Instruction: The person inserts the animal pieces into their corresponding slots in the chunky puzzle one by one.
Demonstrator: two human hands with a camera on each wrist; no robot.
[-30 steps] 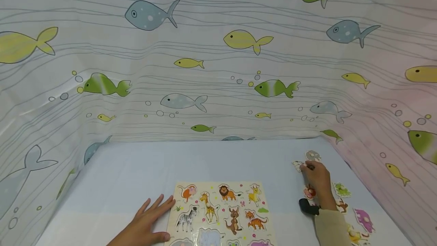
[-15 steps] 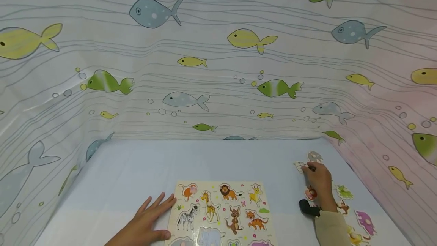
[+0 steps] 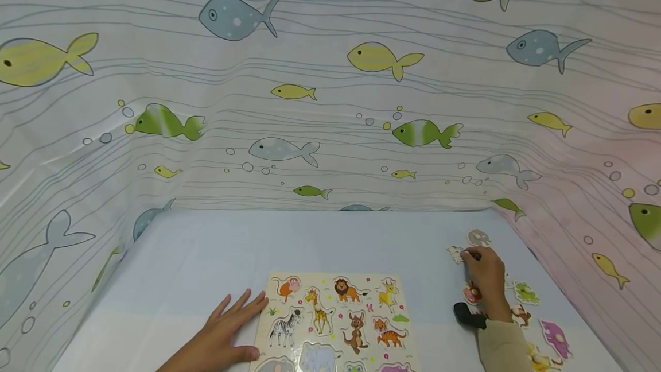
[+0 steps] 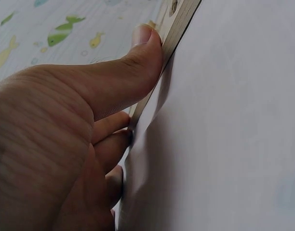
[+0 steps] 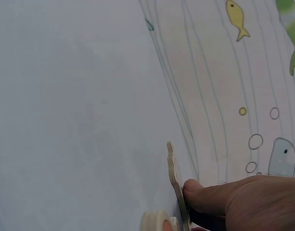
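A wooden animal puzzle board [image 3: 332, 326] lies flat at the front middle of the table. My left hand [image 3: 222, 332] rests at its left edge with spread fingers; the left wrist view has the thumb [image 4: 145, 57] against the board's wooden side. Over at the right, my right hand [image 3: 485, 274] pinches a small black-and-white puzzle piece [image 3: 455, 254], partly hidden by the fingers. In the right wrist view a thin wooden puzzle piece [image 5: 174, 175] appears edge-on beside the thumb [image 5: 200, 195]. A grey elephant piece [image 3: 478, 237] lies just beyond that hand.
Loose pieces lie around the right forearm: a green one [image 3: 525, 293], a purple one [image 3: 555, 338], a brown one [image 3: 520, 316], a yellow one [image 3: 539, 357] and a red one [image 3: 471, 293]. A black device [image 3: 469, 316] sits at the right wrist. Fish-print curtain [image 3: 330, 102] encloses the table.
The head view has shifted slightly, so everything sits a little further right. Both hands keep nearly the same places, the right still at the black-and-white piece.
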